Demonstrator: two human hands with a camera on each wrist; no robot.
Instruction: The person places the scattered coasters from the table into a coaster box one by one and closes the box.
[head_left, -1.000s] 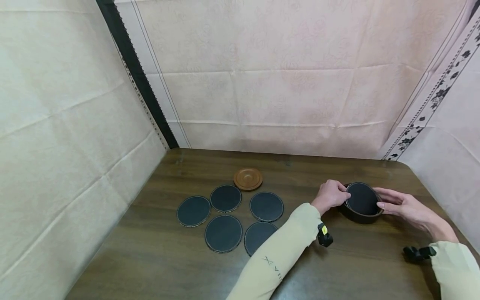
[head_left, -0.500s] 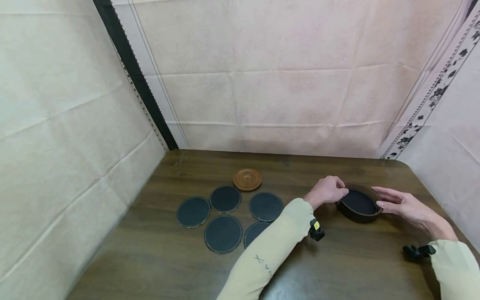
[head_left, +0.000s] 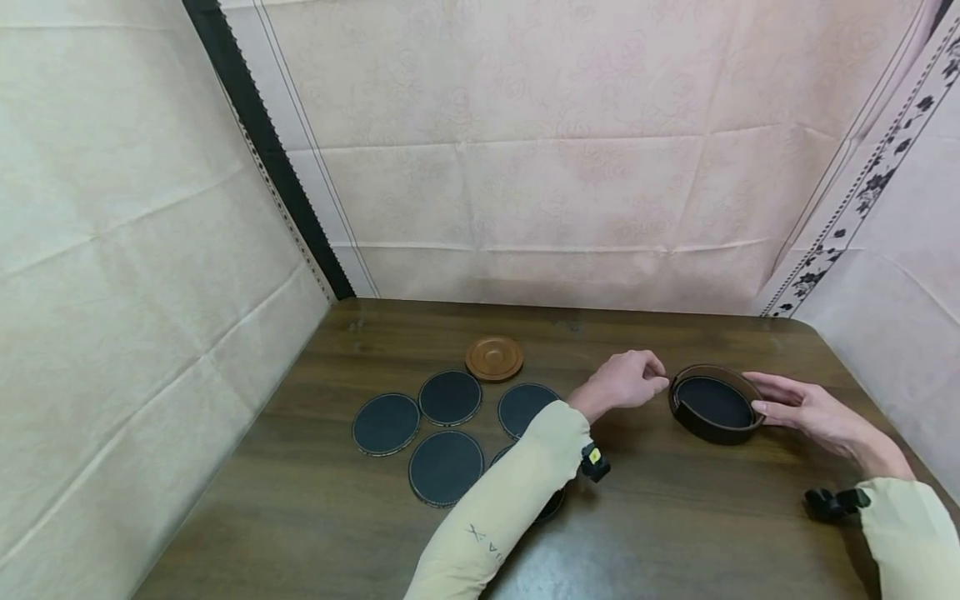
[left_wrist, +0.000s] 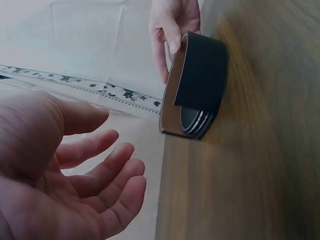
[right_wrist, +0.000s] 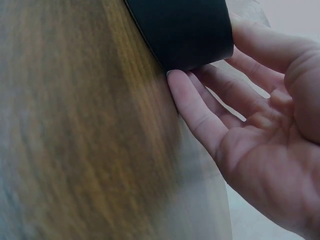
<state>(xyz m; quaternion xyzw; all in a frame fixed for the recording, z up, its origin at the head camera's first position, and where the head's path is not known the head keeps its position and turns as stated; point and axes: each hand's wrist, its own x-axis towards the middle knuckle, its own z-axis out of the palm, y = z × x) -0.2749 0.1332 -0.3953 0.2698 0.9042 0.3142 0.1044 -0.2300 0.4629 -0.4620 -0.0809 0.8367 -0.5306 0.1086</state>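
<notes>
A round dark coaster holder (head_left: 708, 432) with a brown inner wall stands at the right of the table. A black round coaster (head_left: 716, 402) lies inside; through the holder's side gap, the left wrist view shows several stacked coasters (left_wrist: 196, 121). My right hand (head_left: 806, 410) holds the holder's right side, thumb at the rim and fingers along the outer wall (right_wrist: 185, 35). Just left of the holder, my left hand (head_left: 624, 381) is apart from it, its fingers loosely bent and holding nothing (left_wrist: 75, 175).
Left of the holder lie several black coasters (head_left: 447, 468), some partly covered by the left sleeve (head_left: 502, 508). A brown round disc with concentric rings (head_left: 494, 358) lies behind them. Patterned cloth (head_left: 540, 192) hangs behind the wooden table (head_left: 315, 533) and at both sides.
The coaster that both hands held tilted at the holder's top has dropped flat inside. My left hand has let go and moved left; my right hand stays at the holder.
</notes>
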